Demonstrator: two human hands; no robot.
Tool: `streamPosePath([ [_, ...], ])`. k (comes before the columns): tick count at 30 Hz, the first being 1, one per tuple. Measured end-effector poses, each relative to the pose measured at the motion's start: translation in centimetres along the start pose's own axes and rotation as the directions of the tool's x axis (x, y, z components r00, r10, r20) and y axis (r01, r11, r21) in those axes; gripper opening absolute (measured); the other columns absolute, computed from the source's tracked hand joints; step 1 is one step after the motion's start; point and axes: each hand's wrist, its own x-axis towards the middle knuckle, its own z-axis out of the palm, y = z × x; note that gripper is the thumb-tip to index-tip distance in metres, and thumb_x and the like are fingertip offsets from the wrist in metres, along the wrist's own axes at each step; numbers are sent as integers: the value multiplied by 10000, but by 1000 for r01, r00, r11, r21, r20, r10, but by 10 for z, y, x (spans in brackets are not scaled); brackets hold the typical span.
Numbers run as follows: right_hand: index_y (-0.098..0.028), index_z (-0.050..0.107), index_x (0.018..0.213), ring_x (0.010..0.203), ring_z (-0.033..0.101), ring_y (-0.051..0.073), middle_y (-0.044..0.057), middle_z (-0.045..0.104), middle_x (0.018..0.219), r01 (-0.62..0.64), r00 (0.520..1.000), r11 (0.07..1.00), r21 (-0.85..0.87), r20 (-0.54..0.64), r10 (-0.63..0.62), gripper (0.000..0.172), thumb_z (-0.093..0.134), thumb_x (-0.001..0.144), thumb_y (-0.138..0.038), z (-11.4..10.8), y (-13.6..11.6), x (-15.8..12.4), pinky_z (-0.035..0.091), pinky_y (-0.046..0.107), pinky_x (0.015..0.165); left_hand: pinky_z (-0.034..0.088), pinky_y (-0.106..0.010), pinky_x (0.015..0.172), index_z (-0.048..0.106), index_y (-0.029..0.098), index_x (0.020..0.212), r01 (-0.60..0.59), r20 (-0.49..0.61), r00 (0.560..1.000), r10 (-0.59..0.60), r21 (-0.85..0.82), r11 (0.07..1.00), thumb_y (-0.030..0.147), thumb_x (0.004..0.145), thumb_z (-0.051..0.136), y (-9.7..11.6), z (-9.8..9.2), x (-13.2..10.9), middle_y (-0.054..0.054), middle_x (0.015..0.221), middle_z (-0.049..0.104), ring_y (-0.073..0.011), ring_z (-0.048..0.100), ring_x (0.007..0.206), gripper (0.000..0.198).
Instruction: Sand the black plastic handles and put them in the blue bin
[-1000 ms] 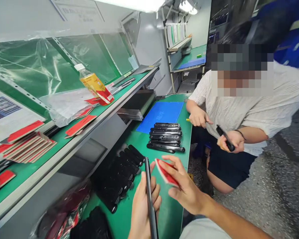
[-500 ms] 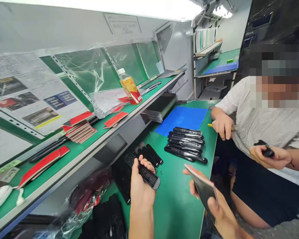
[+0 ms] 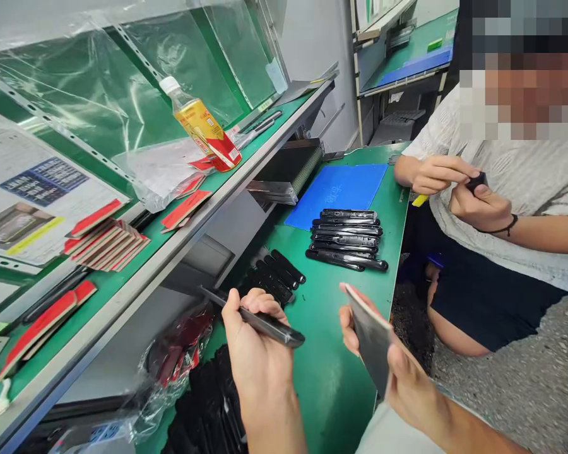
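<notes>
Left hand [image 3: 258,353]: fingers clamped on a black bar [image 3: 269,328].
Right hand [image 3: 407,384]: fingers clamped on a dark plate [image 3: 372,337], open worktop [image 3: 331,391] beside it.
Loose bars [image 3: 345,239]: about seven, just below the blue mat [image 3: 336,189].

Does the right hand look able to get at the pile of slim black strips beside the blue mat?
Probably yes, though it is full: the right hand holds a flat dark panel, but only green bench mat lies between it and the slim black strips.

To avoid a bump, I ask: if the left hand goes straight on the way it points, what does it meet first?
Probably the black strips lying on the green bench mat, ahead of the left hand; the depth is unclear.
</notes>
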Motion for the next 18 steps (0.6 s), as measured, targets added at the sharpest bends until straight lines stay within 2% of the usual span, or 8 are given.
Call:
streamPosePath([
  [4, -367, 297, 1519, 1009, 513, 224, 62, 511, 1232, 192, 980, 905, -379, 120, -158, 780, 459, 853, -737, 0, -6, 2, 457, 353, 932, 416, -84, 405, 416, 198, 756, 41, 33, 999, -39, -49, 998, 197, 976, 493, 4, -1, -2, 106, 599, 457, 5, 452, 406, 233],
  [7, -361, 348, 1500, 1203, 489, 273, 82, 473, 1375, 455, 890, 649, -610, 280, -361, 652, 445, 922, -646, 3, -16, 12, 419, 421, 1013, 402, -101, 379, 389, 210, 722, 141, 87, 987, -133, -93, 986, 228, 999, 439, 5, -2, -2, 99, 567, 451, -9, 427, 380, 281],
  [11, -283, 488, 1426, 1223, 502, 277, 91, 395, 1529, 656, 680, 229, -720, 432, -593, 422, 418, 1019, -368, 6, -22, 23, 407, 465, 994, 371, -99, 360, 378, 216, 731, 211, 95, 975, -202, -96, 973, 235, 1013, 397, 4, 0, -7, 91, 572, 453, -12, 397, 374, 283],
  [13, -289, 642, 1264, 1140, 539, 230, -4, 504, 1481, 747, 498, -22, -664, 581, -644, 318, 484, 989, -279, 10, -21, 22, 423, 395, 923, 368, -96, 365, 368, 219, 730, 241, 86, 969, -234, -85, 967, 229, 1019, 380, 3, 2, -9, 91, 565, 439, -13, 391, 376, 289],
  [15, -316, 749, 1036, 1057, 561, 164, -116, 642, 1328, 835, 287, -250, -491, 775, -563, 256, 510, 966, -256, 14, -22, 19, 426, 303, 813, 372, -92, 375, 361, 220, 729, 258, 98, 963, -251, -64, 964, 216, 1028, 352, 3, 4, -11, 92, 559, 426, -12, 388, 375, 299],
  [16, -332, 765, 963, 1021, 568, 136, -159, 669, 1275, 866, 201, -311, -392, 841, -502, 278, 497, 970, -263, 16, -23, 18, 422, 284, 758, 377, -91, 381, 356, 221, 728, 265, 106, 960, -259, -47, 963, 214, 1032, 335, 3, 5, -11, 93, 556, 422, -11, 387, 372, 305],
  [17, -337, 769, 943, 999, 575, 124, -176, 676, 1259, 880, 161, -328, -344, 865, -476, 299, 481, 975, -265, 17, -26, 17, 418, 284, 732, 381, -88, 386, 350, 221, 728, 271, 111, 957, -267, -29, 962, 215, 1038, 317, 3, 6, -12, 93, 555, 423, -8, 386, 370, 312],
  [18, -326, 764, 976, 1001, 580, 129, -165, 674, 1272, 878, 178, -313, -361, 855, -488, 299, 472, 976, -263, 17, -30, 18, 418, 297, 740, 378, -82, 386, 345, 222, 727, 274, 115, 956, -270, -18, 962, 218, 1043, 299, 3, 6, -13, 93, 555, 426, -3, 387, 368, 319],
])
